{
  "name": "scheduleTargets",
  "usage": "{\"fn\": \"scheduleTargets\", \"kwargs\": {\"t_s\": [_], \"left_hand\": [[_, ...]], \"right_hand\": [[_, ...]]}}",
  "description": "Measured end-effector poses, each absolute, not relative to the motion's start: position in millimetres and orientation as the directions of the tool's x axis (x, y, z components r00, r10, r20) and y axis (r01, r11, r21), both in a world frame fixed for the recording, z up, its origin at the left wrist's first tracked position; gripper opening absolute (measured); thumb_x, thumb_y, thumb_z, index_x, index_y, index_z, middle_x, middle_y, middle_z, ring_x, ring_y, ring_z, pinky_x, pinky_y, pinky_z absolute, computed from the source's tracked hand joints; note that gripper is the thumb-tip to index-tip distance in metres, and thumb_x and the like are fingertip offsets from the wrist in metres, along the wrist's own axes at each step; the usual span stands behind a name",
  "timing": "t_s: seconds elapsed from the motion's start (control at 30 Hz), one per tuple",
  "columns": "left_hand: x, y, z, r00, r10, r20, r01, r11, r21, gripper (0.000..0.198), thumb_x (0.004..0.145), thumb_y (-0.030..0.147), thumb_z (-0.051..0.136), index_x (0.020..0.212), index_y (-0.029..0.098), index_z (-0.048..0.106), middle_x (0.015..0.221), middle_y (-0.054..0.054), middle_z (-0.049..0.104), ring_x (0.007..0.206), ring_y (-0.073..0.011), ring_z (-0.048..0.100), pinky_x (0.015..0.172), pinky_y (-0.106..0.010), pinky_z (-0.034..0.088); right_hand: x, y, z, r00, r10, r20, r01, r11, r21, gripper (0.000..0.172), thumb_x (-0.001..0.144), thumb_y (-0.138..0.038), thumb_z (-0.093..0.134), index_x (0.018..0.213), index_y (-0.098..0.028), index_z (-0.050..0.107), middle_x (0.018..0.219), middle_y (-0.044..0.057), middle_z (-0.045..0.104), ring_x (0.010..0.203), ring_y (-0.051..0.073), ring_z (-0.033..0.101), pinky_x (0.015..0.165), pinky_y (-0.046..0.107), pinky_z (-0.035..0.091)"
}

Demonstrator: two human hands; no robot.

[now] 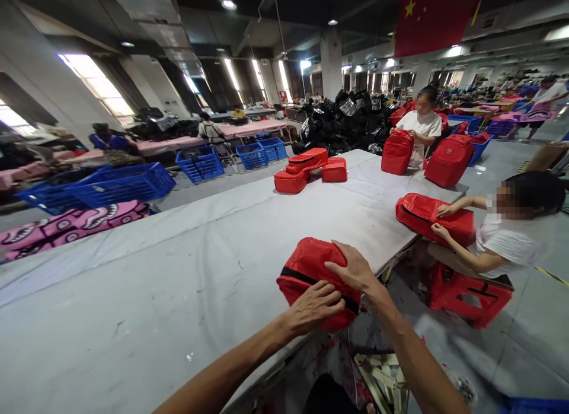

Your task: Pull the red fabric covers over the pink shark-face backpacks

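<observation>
A red bag (306, 257) with a black zipper strip lies at the near edge of the white table (178, 283). Across its lower front rests my left hand (315, 307), fingers bent over the strip and close together. My right hand (353, 266) lies on the bag's upper right side, its thumb and fingers apart. What, if anything, the left fingertips pinch is too small to make out.
Farther along the table sit several red bags (291, 181). Two people at the right handle red bags (397, 153), one seated beside a red stool (471, 295). Blue crates (200, 163) and pink bags (75, 227) are at the left.
</observation>
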State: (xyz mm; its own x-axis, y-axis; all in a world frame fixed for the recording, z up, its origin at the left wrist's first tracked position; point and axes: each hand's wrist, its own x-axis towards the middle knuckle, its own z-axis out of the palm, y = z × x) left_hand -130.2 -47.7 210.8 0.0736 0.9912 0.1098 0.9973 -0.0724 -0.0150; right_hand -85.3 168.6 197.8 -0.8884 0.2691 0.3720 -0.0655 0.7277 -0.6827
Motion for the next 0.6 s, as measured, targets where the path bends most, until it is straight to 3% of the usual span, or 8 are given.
{"fn": "scheduleTargets", "kwargs": {"t_s": [0.13, 0.2, 0.27, 0.37, 0.47, 0.6], "left_hand": [[-131, -73, 198, 0.044, 0.984, 0.175, 0.995, -0.059, 0.081, 0.038, 0.116, 0.012, 0.045, 0.14, 0.028, 0.071, 0.137, -0.01, 0.077, 0.127, -0.0269, 0.066, 0.118, -0.047, 0.049], [-128, -101, 176, -0.017, 0.982, 0.19, 0.994, -0.004, 0.109, 0.037, 0.116, 0.011, 0.047, 0.138, 0.029, 0.071, 0.132, -0.009, 0.077, 0.129, -0.027, 0.066, 0.122, -0.049, 0.048], [-117, -137, 139, -0.102, 0.985, 0.139, 0.989, 0.085, 0.119, 0.03, 0.115, 0.015, 0.053, 0.134, 0.028, 0.073, 0.12, -0.009, 0.078, 0.117, -0.0277, 0.069, 0.115, -0.049, 0.052], [-86, -185, 68, -0.268, 0.961, -0.067, 0.941, 0.276, 0.197, 0.03, 0.106, 0.021, 0.07, 0.135, 0.03, 0.074, 0.12, -0.01, 0.08, 0.109, -0.0322, 0.072, 0.102, -0.05, 0.059], [-60, -193, 21, -0.4, 0.873, -0.279, 0.829, 0.475, 0.296, 0.031, 0.103, 0.019, 0.07, 0.129, 0.034, 0.079, 0.121, -0.012, 0.082, 0.112, -0.0346, 0.075, 0.098, -0.048, 0.061], [-71, -152, 32, -0.278, 0.863, -0.421, 0.795, 0.453, 0.403, 0.033, 0.1, 0.022, 0.062, 0.125, 0.032, 0.082, 0.116, -0.015, 0.084, 0.115, -0.0381, 0.079, 0.103, -0.055, 0.064]], "right_hand": [[-103, 141, 196, -0.874, 0.318, 0.368, 0.081, 0.841, -0.535, 0.048, 0.114, -0.051, 0.064, 0.155, -0.026, 0.068, 0.134, 0.012, 0.082, 0.118, 0.03, 0.075, 0.099, 0.039, 0.057], [-118, 134, 191, -0.846, 0.35, 0.403, 0.142, 0.875, -0.463, 0.037, 0.117, -0.049, 0.058, 0.14, -0.026, 0.075, 0.119, 0.012, 0.083, 0.107, 0.029, 0.075, 0.092, 0.037, 0.054], [-135, 134, 189, -0.831, 0.349, 0.433, 0.163, 0.898, -0.409, 0.034, 0.119, -0.047, 0.054, 0.128, -0.025, 0.078, 0.111, 0.013, 0.082, 0.102, 0.029, 0.073, 0.09, 0.036, 0.052], [-159, 136, 191, -0.848, 0.308, 0.433, 0.142, 0.916, -0.374, 0.036, 0.12, -0.047, 0.052, 0.123, -0.024, 0.079, 0.111, 0.013, 0.081, 0.102, 0.028, 0.072, 0.091, 0.035, 0.051], [-172, 130, 195, -0.865, 0.267, 0.425, 0.094, 0.919, -0.384, 0.038, 0.121, -0.048, 0.05, 0.13, -0.024, 0.079, 0.114, 0.012, 0.082, 0.105, 0.028, 0.073, 0.093, 0.035, 0.052], [-163, 109, 192, -0.852, 0.164, 0.497, -0.072, 0.904, -0.421, 0.055, 0.118, -0.052, 0.055, 0.164, -0.024, 0.063, 0.149, 0.014, 0.075, 0.133, 0.031, 0.068, 0.117, 0.043, 0.052]]}}
